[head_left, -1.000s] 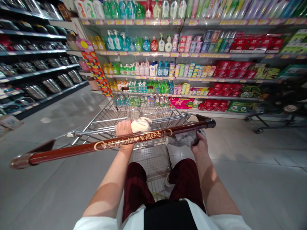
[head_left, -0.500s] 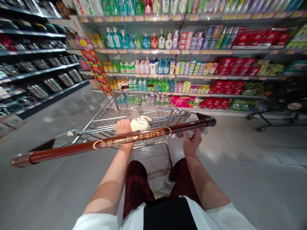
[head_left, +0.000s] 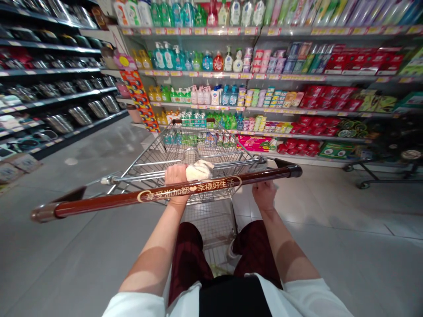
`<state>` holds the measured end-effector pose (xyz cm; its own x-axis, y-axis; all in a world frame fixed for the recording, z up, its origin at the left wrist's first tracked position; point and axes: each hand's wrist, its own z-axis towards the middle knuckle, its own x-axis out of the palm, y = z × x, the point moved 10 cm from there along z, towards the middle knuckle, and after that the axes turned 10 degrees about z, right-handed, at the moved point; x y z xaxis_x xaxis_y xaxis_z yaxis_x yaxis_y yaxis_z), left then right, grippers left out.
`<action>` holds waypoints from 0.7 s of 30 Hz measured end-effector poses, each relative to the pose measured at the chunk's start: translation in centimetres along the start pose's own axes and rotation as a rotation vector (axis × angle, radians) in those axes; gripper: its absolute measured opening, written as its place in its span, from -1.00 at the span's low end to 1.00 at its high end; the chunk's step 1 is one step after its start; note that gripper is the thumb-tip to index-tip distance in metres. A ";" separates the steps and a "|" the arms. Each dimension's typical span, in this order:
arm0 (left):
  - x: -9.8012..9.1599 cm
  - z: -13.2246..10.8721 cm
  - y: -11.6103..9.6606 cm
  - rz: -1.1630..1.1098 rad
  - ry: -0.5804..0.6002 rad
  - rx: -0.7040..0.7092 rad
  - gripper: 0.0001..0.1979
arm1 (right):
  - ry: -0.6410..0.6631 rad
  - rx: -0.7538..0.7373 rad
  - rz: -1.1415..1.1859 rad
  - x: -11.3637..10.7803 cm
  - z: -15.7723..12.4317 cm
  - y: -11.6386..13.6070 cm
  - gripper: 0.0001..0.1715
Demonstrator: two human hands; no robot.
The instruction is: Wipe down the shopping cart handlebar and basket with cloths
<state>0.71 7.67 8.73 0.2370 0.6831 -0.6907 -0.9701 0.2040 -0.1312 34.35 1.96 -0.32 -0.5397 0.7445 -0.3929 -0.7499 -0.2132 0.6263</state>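
In the head view, your left hand (head_left: 175,175) clenches a cream cloth (head_left: 200,171) behind the middle of the shopping cart handle (head_left: 211,186); your right hand's (head_left: 264,193) grip, hidden near the right end, you can't tell. Loosened fingers could drop the cloth.

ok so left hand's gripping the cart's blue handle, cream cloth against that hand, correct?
Not blue: the head view shows the cart handle is reddish brown. The left hand does grip it, with the cream cloth against that hand.
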 end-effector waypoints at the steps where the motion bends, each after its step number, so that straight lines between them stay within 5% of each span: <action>1: -0.1 0.0 0.0 -0.004 -0.008 -0.006 -0.74 | -0.003 0.086 0.072 -0.2 -0.8 -1.5 -0.72; 5: 0.0 -0.1 0.4 -0.019 -0.028 -0.040 -0.71 | -0.308 0.488 0.472 -3.7 -2.8 -7.9 -0.68; 8: 0.3 -0.1 0.4 0.003 -0.044 -0.036 -0.72 | -0.524 0.541 0.831 -6.7 -0.2 -8.6 -0.69; 11: 0.5 -0.1 0.8 0.056 -0.047 -0.064 -0.75 | -0.459 0.376 1.205 -7.9 5.6 -5.0 -0.73; 14: 0.9 -0.1 0.9 0.091 -0.024 -0.070 -0.77 | -0.199 0.411 1.466 -5.7 9.6 -1.3 -0.62; 21: 0.7 -0.4 0.7 0.089 -0.037 -0.042 -0.76 | -0.008 0.491 1.506 -2.3 7.9 -0.3 -0.73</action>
<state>0.14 8.07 7.87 0.1508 0.7228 -0.6745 -0.9886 0.1126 -0.1003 38.81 5.32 5.76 -0.6409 0.0525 0.7658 0.6406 -0.5131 0.5713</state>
